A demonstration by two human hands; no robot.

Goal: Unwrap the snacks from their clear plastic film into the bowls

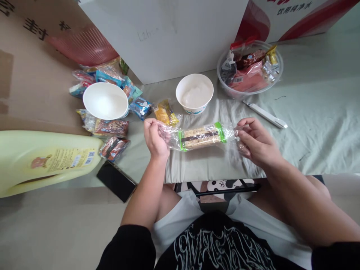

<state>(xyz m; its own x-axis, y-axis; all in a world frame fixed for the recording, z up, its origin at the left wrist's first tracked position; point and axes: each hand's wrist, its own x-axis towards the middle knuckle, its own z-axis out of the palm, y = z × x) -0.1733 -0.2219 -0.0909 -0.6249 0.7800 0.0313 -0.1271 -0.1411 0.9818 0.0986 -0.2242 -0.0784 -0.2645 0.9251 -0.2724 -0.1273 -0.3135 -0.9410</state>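
Note:
Between my hands a wrapped snack bar [201, 137] with green ends lies inside a clear plastic bag [231, 134], stretched out sideways above the cloth. My left hand [156, 138] is closed on the bag's left end. The bag's other end is pinched in the fingers of my right hand [257, 140]. Just beyond my left hand is a small yellow snack packet [165, 112]. A white paper bowl [194, 93] stands behind the snack, with something whitish inside that I cannot make out.
Snack packets [112, 127] surround another white bowl [105, 101] at left. A yellow jug [50, 161] and a phone [116, 182] lie near the front left. At right are a clear tub [250, 92] of packets and a white box cutter [266, 114]. Boxes [168, 41] line the back.

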